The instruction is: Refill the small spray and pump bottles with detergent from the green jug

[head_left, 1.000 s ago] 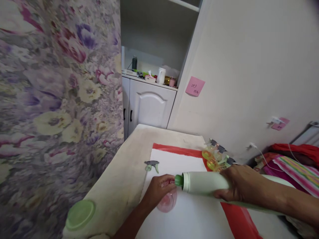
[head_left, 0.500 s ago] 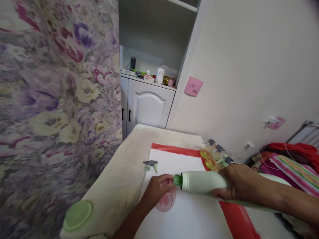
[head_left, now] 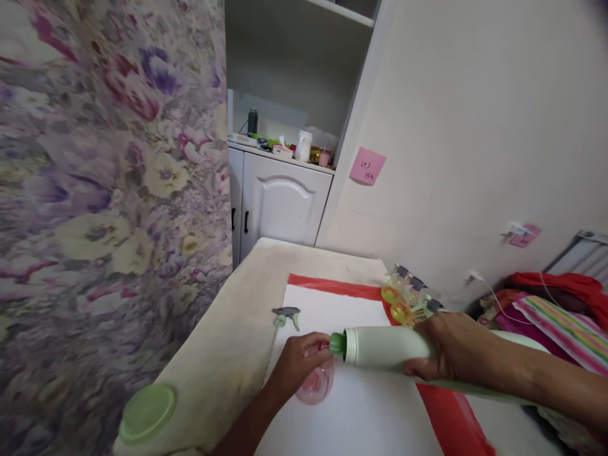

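Left hand: fingers wrapped round the pink bottle, standing on the white sheet at 6 o'clock of the worktop.
Right hand: fingers clasping the pale green bottle, lying level, its green neck at the pink bottle's mouth.
Trigger sprayer: loose, at 11 o'clock of the left hand.
Green lid: at 8 o'clock.

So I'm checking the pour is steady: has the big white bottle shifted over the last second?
No. The white bottle keeps its green neck the same way beside the sprayer head.

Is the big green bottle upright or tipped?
Tipped: the green bottle lies near horizontal in the right hand, spout at the pink bottle.
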`<state>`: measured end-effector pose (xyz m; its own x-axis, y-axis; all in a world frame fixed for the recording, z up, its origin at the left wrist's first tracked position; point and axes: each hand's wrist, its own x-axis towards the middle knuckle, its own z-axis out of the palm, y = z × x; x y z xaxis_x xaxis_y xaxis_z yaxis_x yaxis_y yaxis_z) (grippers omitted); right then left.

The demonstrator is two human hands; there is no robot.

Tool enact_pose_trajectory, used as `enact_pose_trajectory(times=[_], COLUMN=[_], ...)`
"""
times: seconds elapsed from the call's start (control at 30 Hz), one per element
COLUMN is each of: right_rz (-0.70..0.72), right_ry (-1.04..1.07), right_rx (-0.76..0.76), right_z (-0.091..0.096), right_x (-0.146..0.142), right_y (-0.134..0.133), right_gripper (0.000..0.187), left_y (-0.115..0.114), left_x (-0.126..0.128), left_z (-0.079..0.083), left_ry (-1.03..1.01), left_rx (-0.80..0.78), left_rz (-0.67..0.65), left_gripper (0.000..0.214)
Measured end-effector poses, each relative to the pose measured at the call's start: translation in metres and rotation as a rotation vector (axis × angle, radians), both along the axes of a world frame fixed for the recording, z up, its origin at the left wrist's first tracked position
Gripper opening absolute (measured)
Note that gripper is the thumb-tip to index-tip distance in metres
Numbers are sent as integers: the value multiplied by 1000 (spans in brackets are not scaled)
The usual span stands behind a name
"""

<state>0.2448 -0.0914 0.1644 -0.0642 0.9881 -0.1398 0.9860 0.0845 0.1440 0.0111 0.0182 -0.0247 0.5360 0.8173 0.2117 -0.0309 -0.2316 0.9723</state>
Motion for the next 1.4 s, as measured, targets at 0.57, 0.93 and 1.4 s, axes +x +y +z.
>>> enact_pose_trajectory(times=[0.57,0.93,1.4], right_rz=[-20,-9,-10], right_ry=[-1,-17,-22], right_rx=[-5,-6,-21], right_z=[-2,1,6], right_x=[-1,-4,-8], right_y=[0,1,1], right_gripper=[40,44,43], left_y=[0,0,0], left_x=[1,-1,-1], left_z=[0,-1,-1], left_ry=[7,4,-1], left_rx=[0,12,8], left_rz=[7,8,-11], left_gripper=[20,21,21])
